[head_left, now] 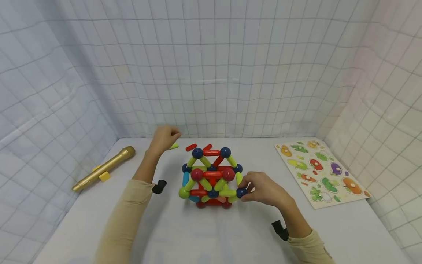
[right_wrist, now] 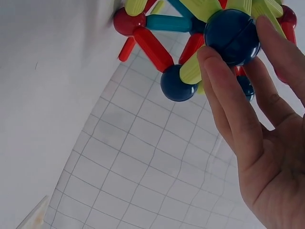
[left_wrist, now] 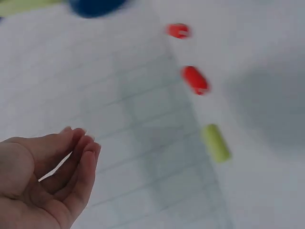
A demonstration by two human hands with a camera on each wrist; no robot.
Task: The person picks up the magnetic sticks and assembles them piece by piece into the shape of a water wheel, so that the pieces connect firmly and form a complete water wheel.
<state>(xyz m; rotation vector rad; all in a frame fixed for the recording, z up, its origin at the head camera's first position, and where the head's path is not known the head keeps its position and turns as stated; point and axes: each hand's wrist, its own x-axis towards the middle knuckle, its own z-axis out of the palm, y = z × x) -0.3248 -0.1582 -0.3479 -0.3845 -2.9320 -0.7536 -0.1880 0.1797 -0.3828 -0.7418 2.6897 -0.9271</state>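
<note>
Far left on the table (head_left: 99, 234): gold toy microphone (head_left: 104, 168), lying flat.

Left hand (head_left: 163, 139) raised near the back wall, fingers loosely curled and close together, holding nothing. A green stick (head_left: 173, 146) lies just beside it; two red sticks (head_left: 191, 147) lie further right.

Centre: a frame of coloured sticks and balls (head_left: 211, 178), standing on the table.

Right hand (head_left: 263, 190) at the frame's lower right corner, thumb and fingers pinching a dark blue ball (head_left: 241, 192) there.

Far right: a vegetable puzzle board (head_left: 321, 172), flat, well apart from the frame.
</note>
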